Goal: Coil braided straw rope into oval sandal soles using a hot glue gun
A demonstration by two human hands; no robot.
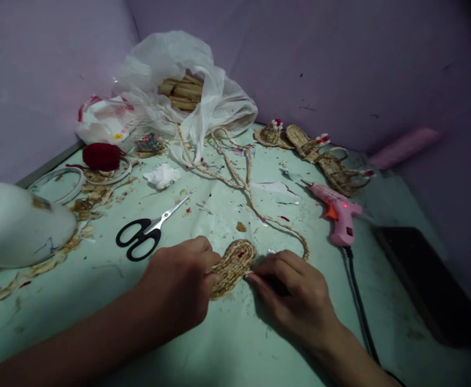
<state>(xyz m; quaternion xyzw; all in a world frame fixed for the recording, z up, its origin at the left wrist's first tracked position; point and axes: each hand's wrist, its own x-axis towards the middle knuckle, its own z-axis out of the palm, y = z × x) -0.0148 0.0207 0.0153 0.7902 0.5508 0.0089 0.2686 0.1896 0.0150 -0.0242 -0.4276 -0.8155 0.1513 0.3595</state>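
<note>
A small coiled sole of braided straw (235, 263), shaped like a slipper sole with a red speck on top, is in front of me. My left hand (187, 274) grips its left edge between thumb and curled fingers. At the opposite edge, my right hand (294, 285) pinches the braided straw cord (273, 219) where it meets the sole. From there the cord loops up and away toward the plastic bag at the back. Part of the sole's left side is hidden by my left fingers.
Black-handled scissors (144, 234) lie to the left. A pink glue gun (338, 210), its light red, sits right with its cable near a dark phone (433, 285). Straw slippers (302, 142), a plastic bag (223, 97), red yarn (102, 156) and a white container (21, 226) surround the work.
</note>
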